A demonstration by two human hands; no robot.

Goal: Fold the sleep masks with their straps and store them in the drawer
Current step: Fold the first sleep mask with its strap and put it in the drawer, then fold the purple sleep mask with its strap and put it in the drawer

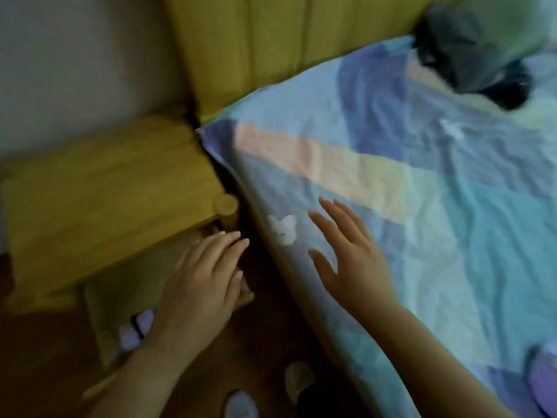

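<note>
The frame is blurred. A small white sleep mask (282,230) with cat-like ears lies near the bed's left edge. My right hand (346,251) hovers just right of it, fingers spread, holding nothing. My left hand (199,285) is over the pulled-out wooden drawer (102,309) of the nightstand, fingers together and flat, nothing visibly held. Inside the drawer, below my left wrist, lies a pale lilac mask (136,328) with a dark strap around it.
The wooden nightstand (105,194) stands left of the bed (422,206), which has a blue patchwork sheet. A dark bundle (473,52) lies at the bed's far right. A lilac item (542,384) sits at the bed's near right edge. Slippers (298,378) rest on the floor.
</note>
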